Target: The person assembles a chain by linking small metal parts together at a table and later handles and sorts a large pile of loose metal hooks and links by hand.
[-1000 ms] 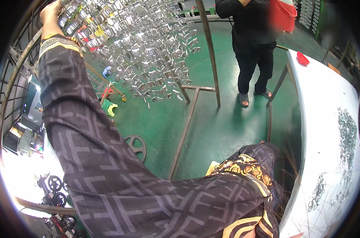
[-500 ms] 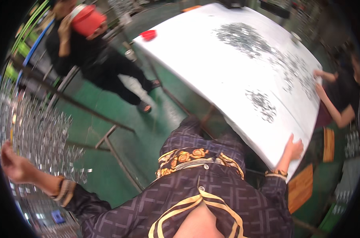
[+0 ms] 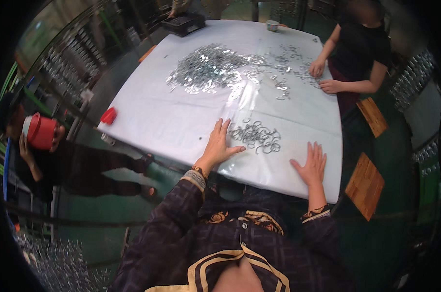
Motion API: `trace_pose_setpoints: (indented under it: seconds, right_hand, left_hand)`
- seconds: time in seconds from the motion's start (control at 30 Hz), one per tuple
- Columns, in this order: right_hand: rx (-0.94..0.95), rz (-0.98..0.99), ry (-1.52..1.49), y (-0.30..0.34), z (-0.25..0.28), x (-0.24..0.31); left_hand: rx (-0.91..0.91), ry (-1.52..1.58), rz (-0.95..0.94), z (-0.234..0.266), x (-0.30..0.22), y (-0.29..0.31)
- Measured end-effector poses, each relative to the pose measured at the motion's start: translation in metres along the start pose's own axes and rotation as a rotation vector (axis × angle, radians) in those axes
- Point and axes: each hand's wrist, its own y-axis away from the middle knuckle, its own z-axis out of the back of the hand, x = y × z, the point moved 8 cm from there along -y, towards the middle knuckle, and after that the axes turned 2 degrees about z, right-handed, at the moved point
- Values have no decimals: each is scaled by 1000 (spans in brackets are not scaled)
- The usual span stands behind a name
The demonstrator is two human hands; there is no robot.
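A white-covered table (image 3: pixel 176 121) stands in front of me. My left hand (image 3: pixel 218 147) is at its near edge, fingers stretched and thumb out, beside a small pile of curved metal pieces (image 3: pixel 259 137). On the other side of that pile, my right hand (image 3: pixel 312 166) is spread, palm toward the table top. Nothing shows in either hand. Whether the palms touch the cover, I cannot tell. Farther back lies a much larger heap of shiny metal pieces (image 3: pixel 206 68), trailing off to the right.
At the right edge a person (image 3: pixel 359 58) has both hands at scattered pieces. Another person on the left carries a red bucket (image 3: pixel 41 132). A red bowl (image 3: pixel 108 116), a black crate (image 3: pixel 184 24) and a cup (image 3: pixel 272 26) sit around the table. Wooden stools (image 3: pixel 365 187) stand to the right.
My view has turned toward the table. My left hand has come from far out on the left to the small pile. My right hand has left the table's corner and is now spread.
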Motion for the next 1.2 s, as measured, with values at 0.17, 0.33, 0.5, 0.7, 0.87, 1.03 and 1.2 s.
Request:
trace_pose_setpoints:
  seconds: [0.17, 0.33, 0.5, 0.7, 0.87, 1.03, 1.2]
  right_hand:
    - [26, 5, -27, -3, 2, 3]
    - [46, -30, -33, -7, 12, 3]
    - [78, -38, -46, -12, 11, 10]
    - [69, -69, -81, -13, 16, 8]
    - [62, -97, -118, -15, 16, 6]
    - [20, -70, -102, -17, 13, 3]
    - [13, -65, -113, -16, 22, 5]
  left_hand:
    - [179, -147, -247, -60, -33, -46]
    - [322, -82, -482, -90, -95, -51]
    - [231, -43, -589, -106, -126, -61]
    - [218, 24, -639, -121, -141, -70]
    - [94, 157, -553, -121, -125, -80]
    - [205, 461, -65, -118, -96, -110]
    - [292, 776, 173, -120, -75, -109]
